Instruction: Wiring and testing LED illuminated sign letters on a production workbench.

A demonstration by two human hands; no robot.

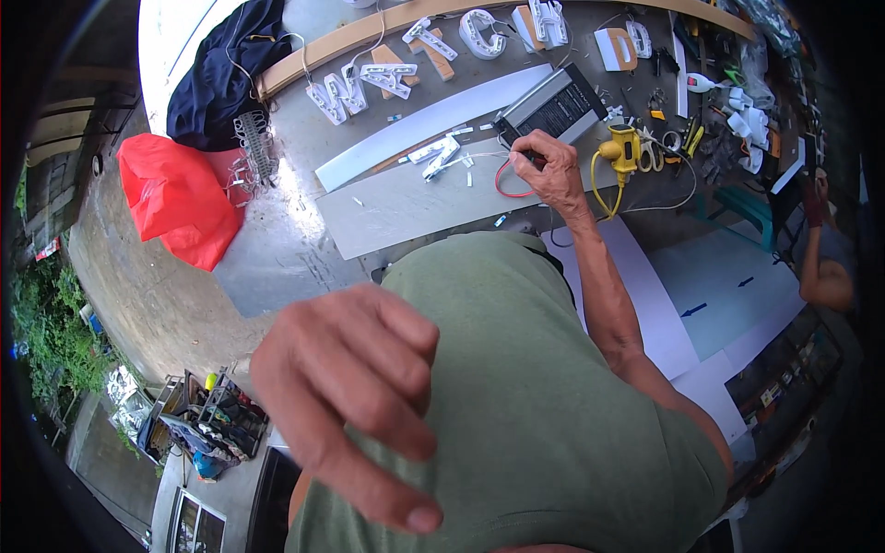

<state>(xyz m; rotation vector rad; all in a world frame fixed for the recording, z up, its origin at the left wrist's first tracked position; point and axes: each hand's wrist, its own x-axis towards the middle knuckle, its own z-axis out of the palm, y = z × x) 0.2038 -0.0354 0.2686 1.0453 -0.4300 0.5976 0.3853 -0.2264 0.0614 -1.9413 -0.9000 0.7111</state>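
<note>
Right hand (556,177) pinches, apparently, a thin red wire (499,177) beside the black-and-silver rectangular metal power unit (556,106). Left hand (346,378) loosely curled, nothing visible in it. White, wire-trailing letters (553,23) lie shaped on the grey bench (297,221); finished connections cannot be confirmed.

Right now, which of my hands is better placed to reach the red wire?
Your right hand, probably: it's close to the red wire by the power supply, while your left hand is raised near the camera.
</note>
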